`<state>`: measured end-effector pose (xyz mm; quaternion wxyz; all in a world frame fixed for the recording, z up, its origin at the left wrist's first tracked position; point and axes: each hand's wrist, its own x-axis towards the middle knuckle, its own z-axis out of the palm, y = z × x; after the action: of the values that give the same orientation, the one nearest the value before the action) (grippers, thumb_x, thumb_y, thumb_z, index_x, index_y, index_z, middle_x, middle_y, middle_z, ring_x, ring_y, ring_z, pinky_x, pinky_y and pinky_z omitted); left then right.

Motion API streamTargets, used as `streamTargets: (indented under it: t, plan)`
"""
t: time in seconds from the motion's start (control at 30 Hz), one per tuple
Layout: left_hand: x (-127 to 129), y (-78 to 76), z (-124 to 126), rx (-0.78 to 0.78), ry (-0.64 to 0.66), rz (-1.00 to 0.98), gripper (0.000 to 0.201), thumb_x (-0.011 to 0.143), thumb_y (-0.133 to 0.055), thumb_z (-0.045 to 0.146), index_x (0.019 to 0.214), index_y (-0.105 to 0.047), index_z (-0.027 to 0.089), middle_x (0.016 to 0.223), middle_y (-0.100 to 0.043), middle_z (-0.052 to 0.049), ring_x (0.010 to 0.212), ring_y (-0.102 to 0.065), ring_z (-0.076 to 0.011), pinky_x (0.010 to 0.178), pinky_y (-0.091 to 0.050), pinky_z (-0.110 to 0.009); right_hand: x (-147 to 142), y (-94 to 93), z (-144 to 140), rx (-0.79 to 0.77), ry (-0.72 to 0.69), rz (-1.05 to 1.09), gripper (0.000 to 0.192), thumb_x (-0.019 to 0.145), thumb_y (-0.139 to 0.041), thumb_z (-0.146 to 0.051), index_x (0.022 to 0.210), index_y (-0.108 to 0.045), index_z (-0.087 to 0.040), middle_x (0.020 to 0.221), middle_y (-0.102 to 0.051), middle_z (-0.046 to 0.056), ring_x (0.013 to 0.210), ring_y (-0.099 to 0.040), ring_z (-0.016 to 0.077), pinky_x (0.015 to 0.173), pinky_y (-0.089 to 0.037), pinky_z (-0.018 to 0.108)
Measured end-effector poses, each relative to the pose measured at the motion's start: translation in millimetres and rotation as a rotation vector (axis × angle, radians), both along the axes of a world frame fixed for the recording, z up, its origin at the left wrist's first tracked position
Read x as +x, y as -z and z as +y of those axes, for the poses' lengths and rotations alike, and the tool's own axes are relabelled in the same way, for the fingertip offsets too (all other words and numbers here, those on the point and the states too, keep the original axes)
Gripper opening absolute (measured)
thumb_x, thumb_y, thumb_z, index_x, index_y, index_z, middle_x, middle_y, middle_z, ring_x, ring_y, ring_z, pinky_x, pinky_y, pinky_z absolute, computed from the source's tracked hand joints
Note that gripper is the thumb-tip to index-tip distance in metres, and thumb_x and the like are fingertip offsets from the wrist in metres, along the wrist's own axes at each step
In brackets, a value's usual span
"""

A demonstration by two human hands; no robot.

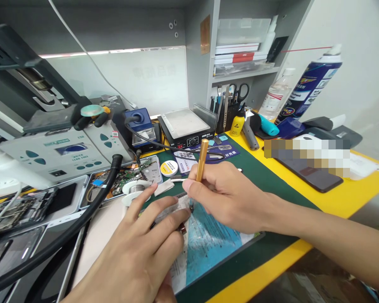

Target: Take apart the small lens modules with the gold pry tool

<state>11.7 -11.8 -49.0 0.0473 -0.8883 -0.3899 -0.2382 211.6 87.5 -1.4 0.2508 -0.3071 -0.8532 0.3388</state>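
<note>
The person's right hand point(230, 198) is closed around a gold-coloured screwdriver point(202, 155), fingers pinched together on the lower shaft, the handle standing nearly upright and leaning slightly away; its tip meets the top edge of an opened device point(208, 244) that lies flat on the green mat point(271, 181), its blue-tinted inner face up. The left hand point(142, 252) rests palm down on the near left part of that device, fingers spread apart and pressing flat, index fingertip pointing toward the tool tip; it grips nothing that can be seen. What the tip engages is too small to tell. Just behind the left fingers sit a solder spool point(134, 188) and a tray holding a circuit board point(126, 174). A thick black hose point(82, 214) crosses the left side in front of a grey rework station point(60, 153). Further back stand a small round tin point(169, 168), a hot plate point(186, 124) and a blue unit point(140, 122). To the right, on the yellow bench edge point(350, 198), lie a dark phone point(316, 176), a spray can point(312, 84) and a clear bottle point(276, 94).
</note>
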Motion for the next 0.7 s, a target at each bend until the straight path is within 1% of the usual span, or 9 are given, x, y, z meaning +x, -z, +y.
streamTargets:
  t: [0.13, 0.2, 0.27, 0.3, 0.4, 0.47, 0.57, 0.63, 0.7]
  plan:
    - [1.8, -4.5, -0.1, 0.013, -0.004, -0.005, 0.028, 0.07, -0.044, 0.01, 0.08, -0.067, 0.022, 0.127, -0.072, -0.001, 0.124, -0.057, -0.0259, 0.127, -0.02, -0.055, 1.0, 0.7, -0.3, 0.038, 0.015, 0.001, 0.032, 0.097, -0.048, -0.022, 0.065, -0.043, -0.019, 0.052, -0.042, -0.007, 0.049, -0.035, 0.0078, 0.048, -0.026, 0.025]
    - [2.9, -8.3, -0.9, -0.019, -0.016, 0.038, 0.029, 0.07, -0.045, 0.009, 0.082, -0.068, 0.021, 0.129, -0.071, -0.001, 0.126, -0.057, -0.0263, 0.127, -0.019, -0.055, 1.3, 1.1, 0.2, 0.027, 0.024, 0.007, 0.034, 0.098, -0.047, -0.022, 0.064, -0.04, -0.019, 0.051, -0.041, -0.007, 0.047, -0.034, 0.0077, 0.047, -0.025, 0.026]
    - [3.2, -9.2, -1.2, -0.095, -0.036, 0.106, 0.032, 0.07, -0.046, 0.008, 0.087, -0.069, 0.021, 0.134, -0.069, -0.001, 0.129, -0.055, -0.0269, 0.127, -0.019, -0.056, 0.9, 1.3, 0.6, 0.001, 0.016, 0.01, 0.035, 0.098, -0.046, -0.022, 0.064, -0.043, -0.019, 0.051, -0.045, -0.006, 0.046, -0.037, 0.0074, 0.048, -0.026, 0.026]
    - [2.9, -8.2, -0.9, -0.005, -0.008, 0.023, 0.029, 0.07, -0.044, 0.009, 0.08, -0.068, 0.021, 0.127, -0.072, -0.002, 0.123, -0.058, -0.0267, 0.127, -0.021, -0.056, 0.5, 1.4, 0.7, -0.01, 0.011, 0.006, 0.035, 0.098, -0.047, -0.022, 0.064, -0.045, -0.019, 0.052, -0.047, -0.006, 0.046, -0.039, 0.0075, 0.049, -0.027, 0.026]
    - [1.5, -2.0, 1.5, 0.023, -0.002, -0.001, 0.027, 0.07, -0.044, 0.01, 0.079, -0.067, 0.022, 0.125, -0.072, -0.001, 0.123, -0.058, -0.0264, 0.127, -0.02, -0.055, -0.7, 1.6, 0.8, -0.025, 0.007, -0.008, 0.032, 0.097, -0.048, -0.022, 0.066, -0.049, -0.018, 0.054, -0.051, -0.005, 0.048, -0.044, 0.0079, 0.05, -0.028, 0.025]
    - [1.0, -0.4, 2.5, 0.011, -0.002, 0.002, 0.028, 0.071, -0.045, 0.01, 0.081, -0.068, 0.022, 0.126, -0.072, -0.001, 0.124, -0.057, -0.0262, 0.127, -0.02, -0.055, -0.7, 1.6, 0.9, -0.019, 0.017, -0.007, 0.031, 0.097, -0.048, -0.022, 0.067, -0.048, -0.018, 0.052, -0.048, -0.006, 0.048, -0.041, 0.0076, 0.049, -0.027, 0.025]
    - [2.0, -6.7, -0.2, -0.003, -0.003, 0.012, 0.028, 0.071, -0.046, 0.011, 0.083, -0.068, 0.021, 0.128, -0.071, -0.001, 0.124, -0.057, -0.0263, 0.127, -0.02, -0.055, 0.4, 1.4, 1.1, 0.002, 0.033, 0.009, 0.033, 0.097, -0.048, -0.021, 0.065, -0.042, -0.019, 0.051, -0.042, -0.007, 0.046, -0.034, 0.007, 0.048, -0.025, 0.025]
    - [3.0, -13.4, -4.2, -0.077, -0.046, 0.069, 0.03, 0.07, -0.045, 0.009, 0.085, -0.069, 0.021, 0.13, -0.07, -0.001, 0.127, -0.056, -0.0261, 0.128, -0.019, -0.054, 1.3, 1.2, 0.9, 0.007, 0.034, 0.022, 0.035, 0.098, -0.047, -0.022, 0.063, -0.042, -0.019, 0.052, -0.043, -0.006, 0.046, -0.035, 0.007, 0.048, -0.024, 0.026]
    - [3.2, -16.8, -7.1, -0.125, -0.069, 0.095, 0.034, 0.068, -0.045, 0.006, 0.087, -0.069, 0.02, 0.131, -0.07, -0.002, 0.129, -0.055, -0.0259, 0.128, -0.019, -0.054, 1.5, 1.2, 0.5, -0.012, 0.025, 0.019, 0.037, 0.099, -0.046, -0.023, 0.062, -0.045, -0.018, 0.052, -0.047, -0.005, 0.046, -0.038, 0.0073, 0.048, -0.025, 0.026]
